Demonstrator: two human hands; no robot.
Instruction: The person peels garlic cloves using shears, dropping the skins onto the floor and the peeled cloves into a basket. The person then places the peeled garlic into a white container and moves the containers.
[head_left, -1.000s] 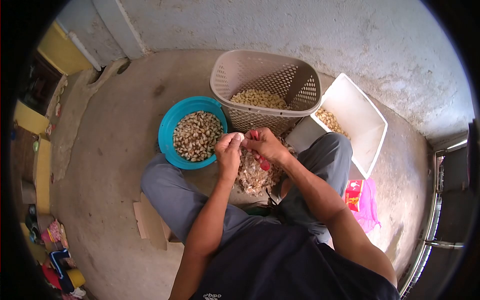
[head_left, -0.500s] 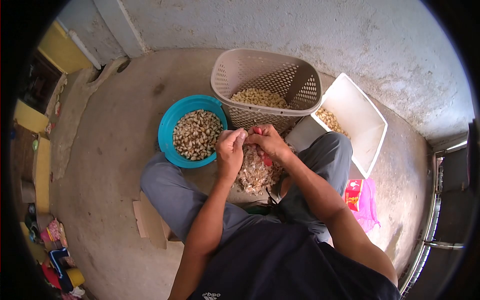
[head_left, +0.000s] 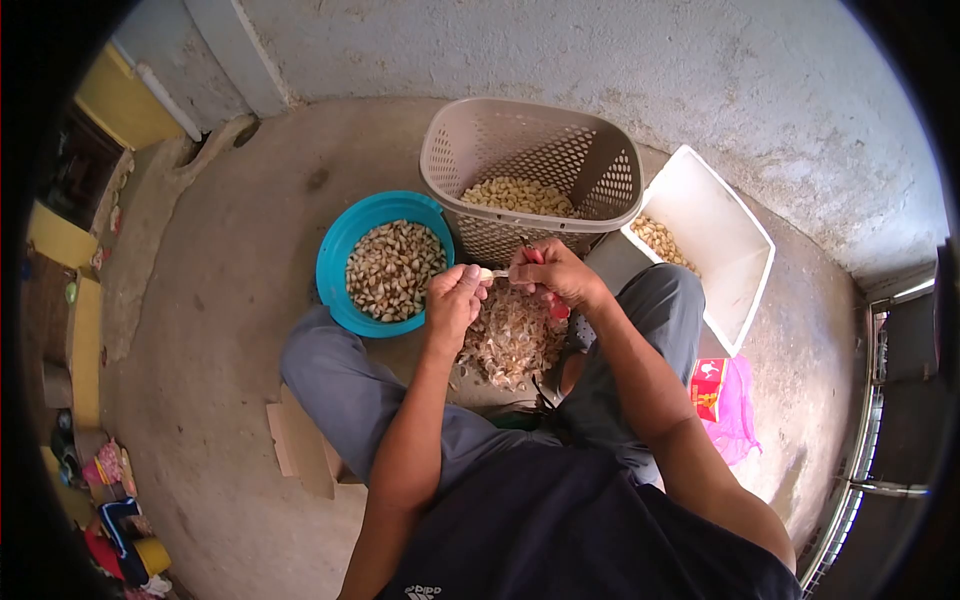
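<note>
A pale garlic clove (head_left: 487,275) is pinched between the fingertips of my left hand (head_left: 455,303). My right hand (head_left: 556,272) is closed around a red-handled tool (head_left: 558,306), its small end close to the clove. Beneath both hands lies a heap of papery skins (head_left: 512,345). To the left, a turquoise basin (head_left: 336,240) holds unpeeled cloves (head_left: 395,270). Beyond my hands stands a brown perforated basket (head_left: 535,115) with pale peeled cloves (head_left: 515,195) in it.
At the right, a white container (head_left: 735,250) holds more cloves (head_left: 660,243) at its near left side. Beside my right knee lie a red packet (head_left: 707,388) and pink netting (head_left: 738,415). Flattened cardboard (head_left: 305,440) is at my left. A wall (head_left: 700,80) rises behind.
My hands have moved apart slightly, the right one shifting right with the red-handled tool. The clove in my left fingertips now shows, and more of the skin heap is visible.
</note>
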